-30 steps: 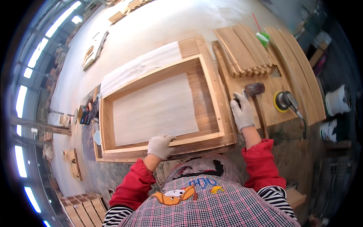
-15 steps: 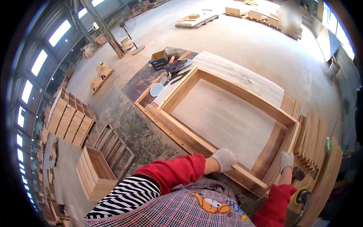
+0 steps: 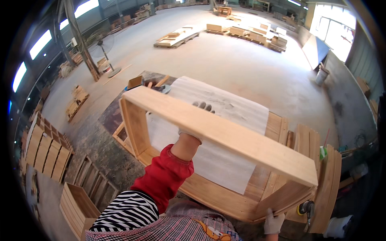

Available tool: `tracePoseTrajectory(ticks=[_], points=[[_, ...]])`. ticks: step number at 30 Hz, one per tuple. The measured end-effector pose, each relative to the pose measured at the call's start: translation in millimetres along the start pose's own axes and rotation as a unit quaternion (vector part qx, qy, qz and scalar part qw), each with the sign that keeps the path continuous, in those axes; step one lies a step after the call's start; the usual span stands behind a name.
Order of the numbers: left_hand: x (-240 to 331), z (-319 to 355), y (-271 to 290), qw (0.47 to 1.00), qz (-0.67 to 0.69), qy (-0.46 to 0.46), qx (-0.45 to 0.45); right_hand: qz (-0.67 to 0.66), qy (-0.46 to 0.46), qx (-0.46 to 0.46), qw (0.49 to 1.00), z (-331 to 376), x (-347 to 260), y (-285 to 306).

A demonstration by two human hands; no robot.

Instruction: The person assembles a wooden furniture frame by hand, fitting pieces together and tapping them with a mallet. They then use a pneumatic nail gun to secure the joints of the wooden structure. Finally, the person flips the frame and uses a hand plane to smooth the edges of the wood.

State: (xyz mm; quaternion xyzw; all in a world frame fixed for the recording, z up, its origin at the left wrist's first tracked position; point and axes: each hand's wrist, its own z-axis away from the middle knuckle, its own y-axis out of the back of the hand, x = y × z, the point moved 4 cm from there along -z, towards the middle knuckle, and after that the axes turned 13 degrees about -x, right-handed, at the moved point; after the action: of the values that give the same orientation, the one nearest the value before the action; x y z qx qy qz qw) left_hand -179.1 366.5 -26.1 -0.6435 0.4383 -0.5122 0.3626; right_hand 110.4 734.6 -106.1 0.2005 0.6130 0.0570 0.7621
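Wooden frame (image 3: 209,132) tilted up off desk (image 3: 277,124), not yet set down. Left hand (image 3: 199,110) wrapped over top rail, right hand (image 3: 273,221) clamping lower corner.

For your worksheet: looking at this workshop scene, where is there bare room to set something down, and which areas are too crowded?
Free: the wide concrete floor between the white sheet and the far pallet stacks. Crowded: the near left, with slatted crates, and the right edge, with stacked boards and a sander. The left hand and right hand grip the wooden frame.
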Motion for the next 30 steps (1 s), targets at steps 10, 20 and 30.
tracePoseTrajectory(ticks=[10,20,30], points=[[-11.2,-58.0,-171.3,0.792,0.132,0.069,-0.592,-0.099,0.000,-0.046,0.994,45.3,-56.2,-37.8],[-79.6,-65.1,-213.4,0.683,-0.141,0.426,-0.576,-0.031,0.031,-0.175,0.984,32.2,-39.3,-80.8],[-72.3,44.2,66.1,0.426,-0.351,0.789,-0.268,-0.169,-0.092,-0.062,0.979,49.2,43.4,-85.7]])
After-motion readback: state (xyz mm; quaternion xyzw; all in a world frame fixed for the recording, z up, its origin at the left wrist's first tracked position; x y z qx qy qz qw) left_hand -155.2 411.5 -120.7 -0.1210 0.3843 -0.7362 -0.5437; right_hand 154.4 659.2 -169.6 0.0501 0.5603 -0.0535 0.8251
